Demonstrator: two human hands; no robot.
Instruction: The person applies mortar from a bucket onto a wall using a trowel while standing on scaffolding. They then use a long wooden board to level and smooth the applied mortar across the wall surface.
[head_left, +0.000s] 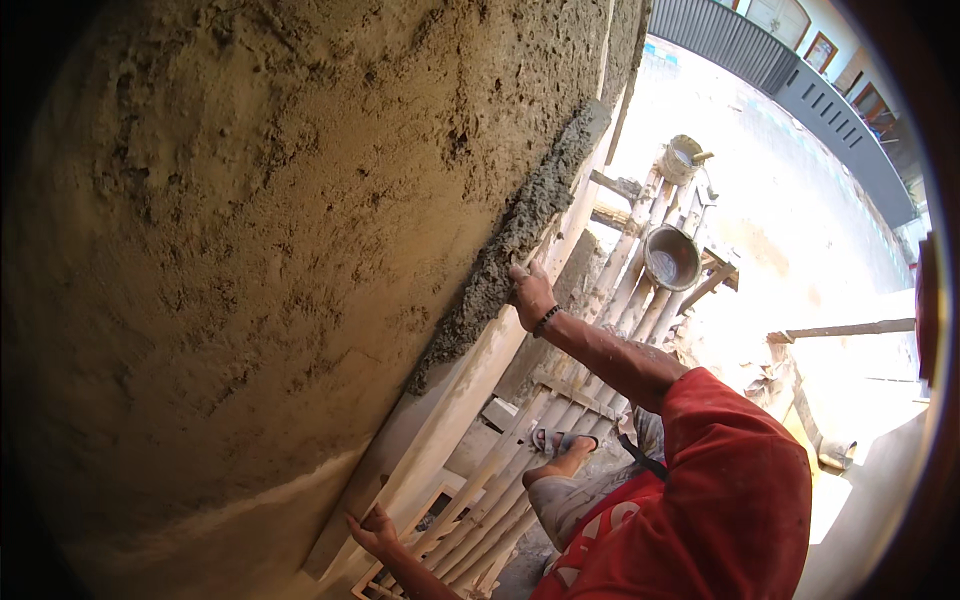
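Observation:
A long, pale straightedge board (440,408) lies slantwise against a rough, plastered wall (260,250). Wet grey mortar (500,262) is heaped along the upper part of the board, on the side toward the wall. Around the board's edge near mid-length, my right hand (532,297) is closed, its fingertips at the mortar and a dark bracelet on the wrist. My left hand (374,530) grips the same board near its lower end, fingers curled at the edge; part of this grip is hidden.
My sandalled foot (565,440) rests on a scaffold of bamboo poles (590,385). Farther along the poles stand a bucket (672,258) and another mortar-smeared bucket (680,160) with a handle sticking out. Bright ground and a grey fence (820,110) lie beyond.

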